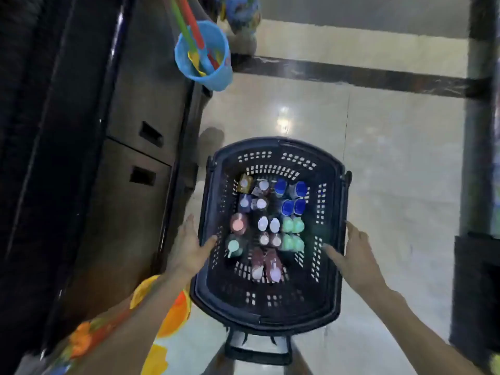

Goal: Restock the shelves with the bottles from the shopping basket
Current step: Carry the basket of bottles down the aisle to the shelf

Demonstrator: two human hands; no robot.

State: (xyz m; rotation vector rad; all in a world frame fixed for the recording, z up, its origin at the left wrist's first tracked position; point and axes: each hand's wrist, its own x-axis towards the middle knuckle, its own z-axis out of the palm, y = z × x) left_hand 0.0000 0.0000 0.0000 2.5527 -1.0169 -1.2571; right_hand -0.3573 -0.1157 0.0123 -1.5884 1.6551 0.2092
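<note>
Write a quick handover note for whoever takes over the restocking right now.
Left hand: open, at the left rim of the shopping basket, thumb over the edge.
Right hand: open, at the right rim, holding nothing.
Bottles: all upright inside the basket, which sits on the floor beside the dark unit.
Done: nothing shelved that this view shows.
Left: lift bottles out and shelve them.

Both bare forearms reach forward and down from the bottom of the view. The left hand is spread, fingers straight, thumb pointing inward to the right. The right hand mirrors it, fingers extended forward, thumb angled inward to the left. Neither hand curls round anything.
</note>
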